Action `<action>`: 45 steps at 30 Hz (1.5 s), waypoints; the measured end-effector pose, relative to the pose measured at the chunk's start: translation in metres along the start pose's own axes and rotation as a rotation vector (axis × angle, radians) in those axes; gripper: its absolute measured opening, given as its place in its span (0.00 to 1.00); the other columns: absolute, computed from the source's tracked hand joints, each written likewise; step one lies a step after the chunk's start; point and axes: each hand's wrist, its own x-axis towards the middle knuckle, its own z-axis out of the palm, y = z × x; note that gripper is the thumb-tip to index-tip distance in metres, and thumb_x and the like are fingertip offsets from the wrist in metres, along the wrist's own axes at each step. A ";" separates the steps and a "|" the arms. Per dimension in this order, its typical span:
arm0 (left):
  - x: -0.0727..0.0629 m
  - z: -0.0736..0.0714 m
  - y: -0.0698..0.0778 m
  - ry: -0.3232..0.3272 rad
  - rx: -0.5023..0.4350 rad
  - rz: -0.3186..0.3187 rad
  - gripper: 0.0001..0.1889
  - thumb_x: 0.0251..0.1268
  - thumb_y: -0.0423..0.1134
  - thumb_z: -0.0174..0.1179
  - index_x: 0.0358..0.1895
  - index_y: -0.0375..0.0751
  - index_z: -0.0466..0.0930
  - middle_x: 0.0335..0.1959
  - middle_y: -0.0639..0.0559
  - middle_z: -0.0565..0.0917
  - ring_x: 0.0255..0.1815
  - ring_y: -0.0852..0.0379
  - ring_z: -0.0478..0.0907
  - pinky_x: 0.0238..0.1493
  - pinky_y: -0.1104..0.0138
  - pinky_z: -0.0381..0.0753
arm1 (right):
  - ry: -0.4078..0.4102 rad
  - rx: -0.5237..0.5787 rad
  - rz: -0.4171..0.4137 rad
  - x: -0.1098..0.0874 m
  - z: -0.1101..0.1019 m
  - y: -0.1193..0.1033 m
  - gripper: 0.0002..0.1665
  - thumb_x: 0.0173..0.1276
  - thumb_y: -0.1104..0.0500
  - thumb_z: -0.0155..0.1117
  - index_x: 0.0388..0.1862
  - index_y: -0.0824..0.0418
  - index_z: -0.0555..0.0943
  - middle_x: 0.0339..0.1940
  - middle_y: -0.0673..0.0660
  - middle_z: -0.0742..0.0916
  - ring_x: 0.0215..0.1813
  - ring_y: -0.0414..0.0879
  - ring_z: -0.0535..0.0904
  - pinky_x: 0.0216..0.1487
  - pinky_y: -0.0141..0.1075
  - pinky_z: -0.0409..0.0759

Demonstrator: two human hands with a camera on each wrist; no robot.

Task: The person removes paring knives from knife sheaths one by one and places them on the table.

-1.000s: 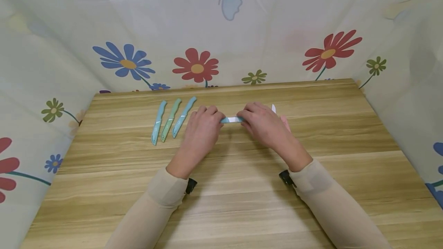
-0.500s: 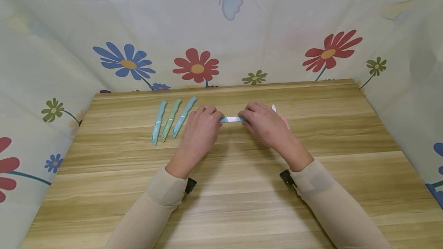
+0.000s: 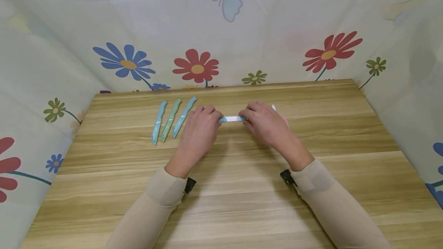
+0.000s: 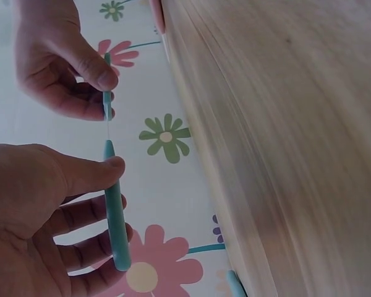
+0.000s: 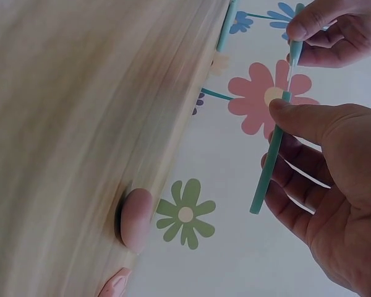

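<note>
Between my two hands is a small blue knife, its bare white blade (image 3: pixel 233 118) showing in the gap. My left hand (image 3: pixel 200 131) pinches the knife's rounded handle (image 4: pixel 117 223) between thumb and fingers. The blue sheath (image 5: pixel 270 167) is gripped by my right hand (image 3: pixel 266 126), which lies in line with the handle. The blade tip seems to be still inside the sheath. Both hands are held above the tabletop. Past the right hand, partly hidden by it, lie a white blade (image 3: pixel 273 107) and a pink piece (image 3: pixel 285 119).
Left of my left hand, a blue knife (image 3: pixel 159 122), a green knife (image 3: pixel 171 120) and another blue knife (image 3: pixel 185 117) lie sheathed side by side on the wooden table (image 3: pixel 221 203). In the right wrist view, a pink handle end (image 5: pixel 136 221) and pink sheath (image 5: pixel 116 283) show. A flowered curtain (image 3: pixel 155 22) surrounds the table.
The hands have drawn slightly apart, the left a little leftward and the right a little rightward. More of the white blade shows between handle and sheath.
</note>
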 end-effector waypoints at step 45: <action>0.000 -0.006 -0.009 0.010 -0.026 -0.056 0.09 0.70 0.37 0.72 0.50 0.43 0.91 0.45 0.49 0.86 0.45 0.46 0.79 0.43 0.52 0.81 | -0.021 -0.001 0.061 -0.003 -0.007 0.009 0.13 0.74 0.62 0.73 0.55 0.62 0.88 0.49 0.59 0.87 0.52 0.55 0.81 0.57 0.48 0.82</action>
